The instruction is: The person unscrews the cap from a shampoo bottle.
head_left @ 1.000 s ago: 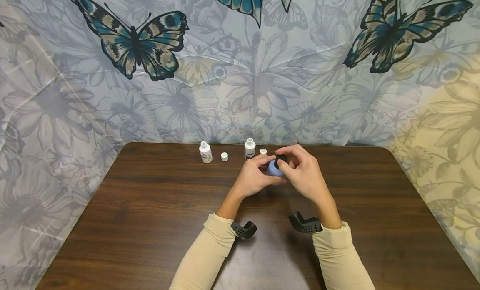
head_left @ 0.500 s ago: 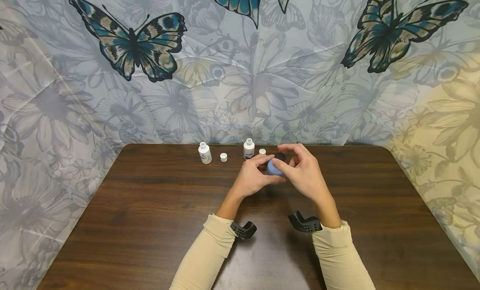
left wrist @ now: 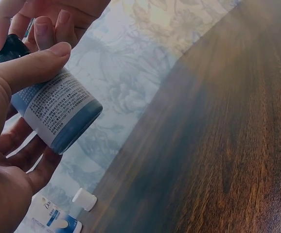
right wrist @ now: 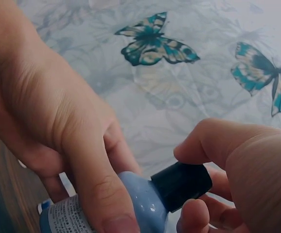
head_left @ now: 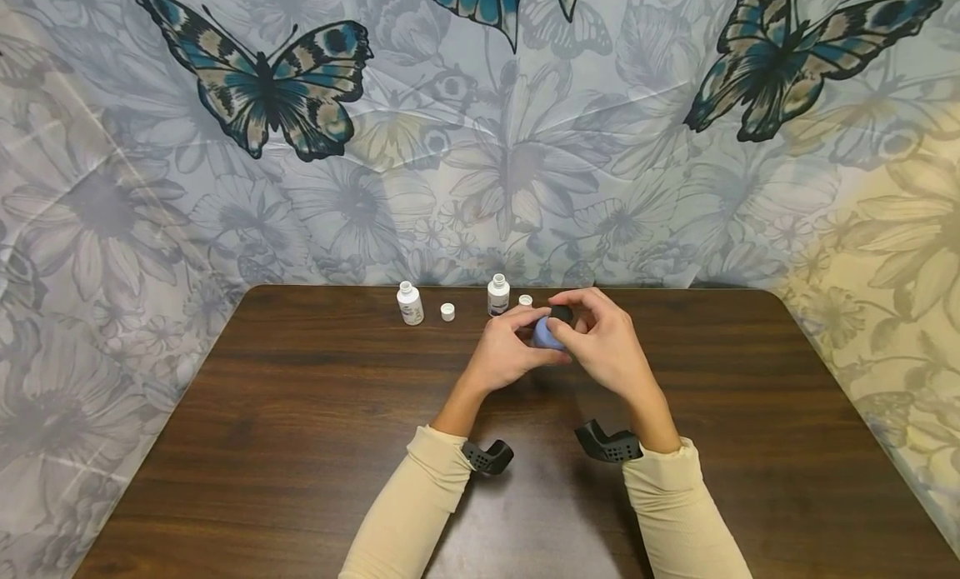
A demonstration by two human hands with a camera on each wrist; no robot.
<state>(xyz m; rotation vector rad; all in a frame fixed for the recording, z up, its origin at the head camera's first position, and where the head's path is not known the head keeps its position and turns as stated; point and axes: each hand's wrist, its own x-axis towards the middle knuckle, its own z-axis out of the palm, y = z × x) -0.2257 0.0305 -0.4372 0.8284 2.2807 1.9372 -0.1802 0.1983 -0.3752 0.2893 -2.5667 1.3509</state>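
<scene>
Above the table, near its back edge, my left hand (head_left: 504, 356) grips a small blue bottle (left wrist: 58, 104) with a printed white label. In the left wrist view the thumb lies across the bottle's shoulder and the fingers pass behind it. My right hand (head_left: 609, 346) pinches the bottle's black cap (right wrist: 182, 185) between thumb and fingers. The cap sits on the bottle's neck, and the bottle is tilted in both wrist views. Much of the bottle is hidden behind the hands in the head view.
Two small white bottles without caps, one at left (head_left: 410, 304) and one nearer the hands (head_left: 498, 296), stand along the back of the dark wooden table (head_left: 300, 446). A white cap (head_left: 447, 312) lies between them, another cap (head_left: 526, 301) just behind the hands. A butterfly-patterned cloth (head_left: 525, 171) hangs behind.
My right fingers shift at the black cap: the index finger is spread away from it half a second ago and is back against it now. My left hand and the blue bottle stay in place.
</scene>
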